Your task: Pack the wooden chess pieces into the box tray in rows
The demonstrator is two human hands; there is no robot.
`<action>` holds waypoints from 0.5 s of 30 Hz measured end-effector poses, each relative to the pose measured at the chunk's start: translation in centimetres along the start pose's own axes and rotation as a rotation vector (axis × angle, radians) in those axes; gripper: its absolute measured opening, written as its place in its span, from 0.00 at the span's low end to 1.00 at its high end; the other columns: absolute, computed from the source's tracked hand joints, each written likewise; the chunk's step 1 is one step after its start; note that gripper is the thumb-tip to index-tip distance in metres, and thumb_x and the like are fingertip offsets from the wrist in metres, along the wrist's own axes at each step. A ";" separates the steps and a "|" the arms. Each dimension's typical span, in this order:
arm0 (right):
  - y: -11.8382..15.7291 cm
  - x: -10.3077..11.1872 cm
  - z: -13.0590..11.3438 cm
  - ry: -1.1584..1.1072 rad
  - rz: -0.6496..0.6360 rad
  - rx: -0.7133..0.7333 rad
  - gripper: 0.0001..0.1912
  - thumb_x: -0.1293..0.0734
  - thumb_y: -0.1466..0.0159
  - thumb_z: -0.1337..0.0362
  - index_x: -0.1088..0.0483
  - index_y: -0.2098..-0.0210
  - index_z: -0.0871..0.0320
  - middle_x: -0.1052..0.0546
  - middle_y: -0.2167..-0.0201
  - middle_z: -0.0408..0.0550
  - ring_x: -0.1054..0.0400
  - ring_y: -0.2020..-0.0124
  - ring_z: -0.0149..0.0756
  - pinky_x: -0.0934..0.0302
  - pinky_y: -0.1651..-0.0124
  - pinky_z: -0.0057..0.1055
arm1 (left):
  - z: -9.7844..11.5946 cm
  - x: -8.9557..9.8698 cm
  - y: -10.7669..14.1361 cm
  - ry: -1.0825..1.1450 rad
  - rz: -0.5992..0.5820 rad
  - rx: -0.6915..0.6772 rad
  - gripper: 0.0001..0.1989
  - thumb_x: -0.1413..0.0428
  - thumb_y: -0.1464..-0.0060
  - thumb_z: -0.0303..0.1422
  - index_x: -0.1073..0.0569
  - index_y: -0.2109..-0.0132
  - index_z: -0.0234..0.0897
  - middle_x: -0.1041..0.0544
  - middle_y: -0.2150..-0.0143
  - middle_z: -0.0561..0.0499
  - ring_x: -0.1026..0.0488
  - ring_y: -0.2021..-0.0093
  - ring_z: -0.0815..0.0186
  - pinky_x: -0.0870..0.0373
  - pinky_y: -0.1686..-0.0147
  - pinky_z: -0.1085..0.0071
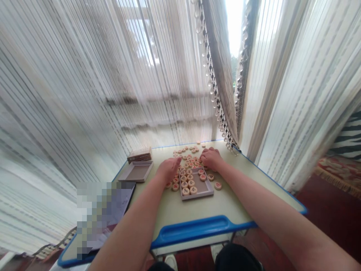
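Observation:
Round wooden game pieces with red or dark characters [191, 164] lie scattered across the middle of the table. Nearer to me is a shallow box [201, 189]; dark-marked pieces [188, 183] fill its left side in two columns, and two red-marked ones [202, 177] sit at its upper right. My left hand [169, 168] is at the left of the scattered pieces, just beyond the box's left corner, its fingers bent and partly hidden. At the right edge of the pieces is my right hand [211, 158], fingers curled down; whatever it touches is hidden.
An empty box lid [136, 171] lies at the left, with a stacked box [140, 154] behind it. A tablet-like screen [115, 210], partly blurred, rests on the left. The pale table has a blue front tray [194, 227]. String curtains [169, 75] hang behind.

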State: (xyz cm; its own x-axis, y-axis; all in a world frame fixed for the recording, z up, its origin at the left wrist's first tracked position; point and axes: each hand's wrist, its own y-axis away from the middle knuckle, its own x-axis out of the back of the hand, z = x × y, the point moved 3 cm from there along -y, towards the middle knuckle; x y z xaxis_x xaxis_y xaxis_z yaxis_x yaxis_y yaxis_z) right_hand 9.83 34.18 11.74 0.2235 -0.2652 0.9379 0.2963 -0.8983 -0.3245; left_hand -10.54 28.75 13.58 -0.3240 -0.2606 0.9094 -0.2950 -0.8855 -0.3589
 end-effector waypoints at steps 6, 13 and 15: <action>0.3 0.4 0.0 -0.003 0.009 -0.059 0.16 0.41 0.43 0.63 0.27 0.59 0.51 0.27 0.57 0.46 0.40 0.56 0.41 0.48 0.55 0.35 | -0.1 -0.3 -0.1 -0.069 -0.014 0.005 0.37 0.77 0.43 0.48 0.28 0.72 0.36 0.26 0.69 0.46 0.31 0.67 0.64 0.39 0.67 0.70; 0.2 0.0 1.2 -0.068 -0.020 -0.144 0.13 0.40 0.44 0.65 0.25 0.65 0.53 0.24 0.66 0.48 0.38 0.57 0.42 0.44 0.57 0.32 | -0.6 -0.1 -0.2 -0.029 -0.025 0.057 0.36 0.75 0.43 0.49 0.26 0.68 0.35 0.25 0.67 0.44 0.30 0.63 0.63 0.38 0.63 0.69; 0.0 -0.3 1.4 -0.148 -0.011 -0.137 0.14 0.40 0.45 0.67 0.25 0.63 0.52 0.24 0.64 0.47 0.37 0.56 0.38 0.44 0.55 0.29 | -0.6 0.0 -0.1 -0.018 -0.020 0.071 0.35 0.74 0.43 0.49 0.26 0.67 0.35 0.24 0.66 0.44 0.29 0.62 0.63 0.38 0.63 0.69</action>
State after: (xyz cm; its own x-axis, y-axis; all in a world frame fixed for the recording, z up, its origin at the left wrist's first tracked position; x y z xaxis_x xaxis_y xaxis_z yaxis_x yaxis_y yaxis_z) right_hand 11.10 34.79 11.33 0.3578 -0.2093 0.9100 0.1731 -0.9428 -0.2849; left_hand -11.05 29.07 13.51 -0.3023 -0.2485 0.9202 -0.2363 -0.9157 -0.3249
